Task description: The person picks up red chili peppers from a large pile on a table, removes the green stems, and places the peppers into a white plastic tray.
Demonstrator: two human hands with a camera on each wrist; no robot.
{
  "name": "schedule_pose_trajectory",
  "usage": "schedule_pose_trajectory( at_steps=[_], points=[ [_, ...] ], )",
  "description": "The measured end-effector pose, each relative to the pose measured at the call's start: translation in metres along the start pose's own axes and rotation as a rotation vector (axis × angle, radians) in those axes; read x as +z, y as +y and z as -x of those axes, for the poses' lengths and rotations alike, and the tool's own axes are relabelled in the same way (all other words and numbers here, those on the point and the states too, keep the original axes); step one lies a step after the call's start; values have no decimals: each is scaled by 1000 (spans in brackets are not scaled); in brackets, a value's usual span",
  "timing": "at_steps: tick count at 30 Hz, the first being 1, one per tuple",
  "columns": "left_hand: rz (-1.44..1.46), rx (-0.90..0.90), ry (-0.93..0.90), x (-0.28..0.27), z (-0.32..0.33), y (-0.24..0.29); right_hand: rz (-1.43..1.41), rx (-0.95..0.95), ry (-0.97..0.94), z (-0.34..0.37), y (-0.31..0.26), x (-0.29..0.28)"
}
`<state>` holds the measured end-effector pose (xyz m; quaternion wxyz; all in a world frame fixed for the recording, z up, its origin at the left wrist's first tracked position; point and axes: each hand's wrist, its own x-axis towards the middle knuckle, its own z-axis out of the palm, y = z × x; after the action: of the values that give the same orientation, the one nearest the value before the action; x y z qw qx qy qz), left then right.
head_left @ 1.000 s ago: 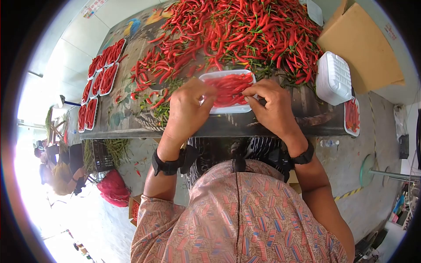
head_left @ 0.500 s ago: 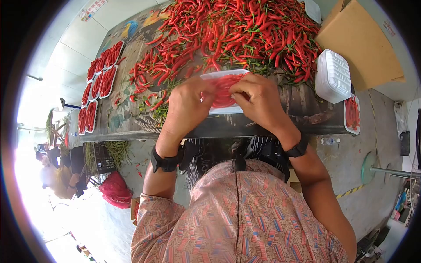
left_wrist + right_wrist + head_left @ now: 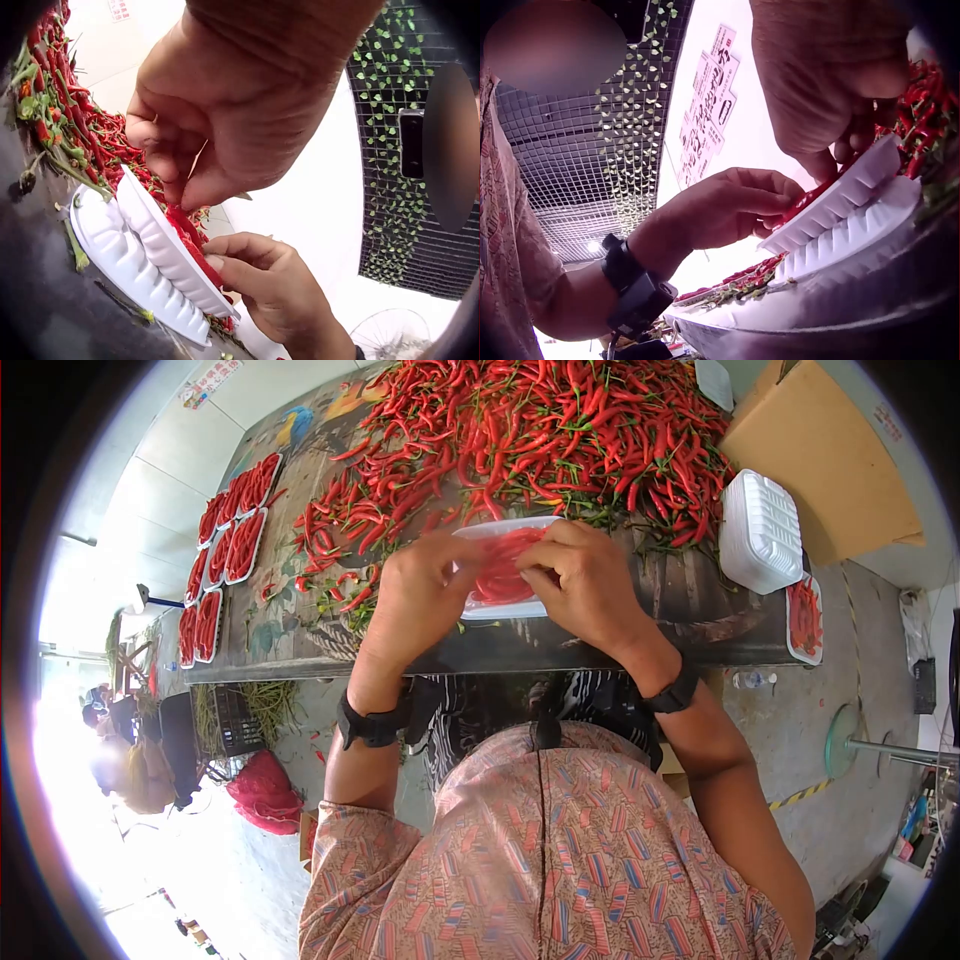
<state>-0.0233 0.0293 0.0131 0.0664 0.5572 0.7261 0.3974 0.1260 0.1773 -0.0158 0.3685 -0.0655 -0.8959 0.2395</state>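
Observation:
Red chilies [image 3: 505, 565] lie lengthwise in a white foam tray [image 3: 510, 523] before me, a second white tray [image 3: 142, 274] showing beneath it in the left wrist view. At the tray's left end my left hand [image 3: 418, 588], blurred in the head view, pinches a red chili [image 3: 802, 201] between thumb and fingers. My right hand [image 3: 585, 585] leans over the right half, thumb and forefinger pinching chilies [image 3: 199, 255] at their ends. Its other fingers curl in behind. Beyond the tray a large heap of chilies [image 3: 570, 440] with green stems spreads over the table [image 3: 285, 595].
Several filled trays [image 3: 245, 545] stand at the table's left edge. On the right are a stack of empty white trays [image 3: 762, 535], another tray with chilies [image 3: 803, 620] and a cardboard box [image 3: 820, 460]. Loose green stems [image 3: 365, 625] lie near the front edge.
My right hand has moved left and inward over the tray, from its right end. The left hand has shifted slightly left and stays at the tray's left end.

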Motion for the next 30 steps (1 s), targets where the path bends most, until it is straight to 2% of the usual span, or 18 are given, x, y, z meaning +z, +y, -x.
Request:
schedule_pose_trajectory(
  at_steps=[2, 17, 27, 30],
  points=[
    [-13, -126, -12, -2, 2, -3, -9, -8, 5, 0, 1, 0],
    [-135, -41, 9, 2, 4, -9, 32, -1, -9, -3, 0, 4],
    [-105, -102, 0, 4, 2, -2, -120, 106, -26, 2, 4, -1],
    [-73, -18, 25, 5, 1, -1, -103, 121, -36, 2, 5, -2]
  ],
)
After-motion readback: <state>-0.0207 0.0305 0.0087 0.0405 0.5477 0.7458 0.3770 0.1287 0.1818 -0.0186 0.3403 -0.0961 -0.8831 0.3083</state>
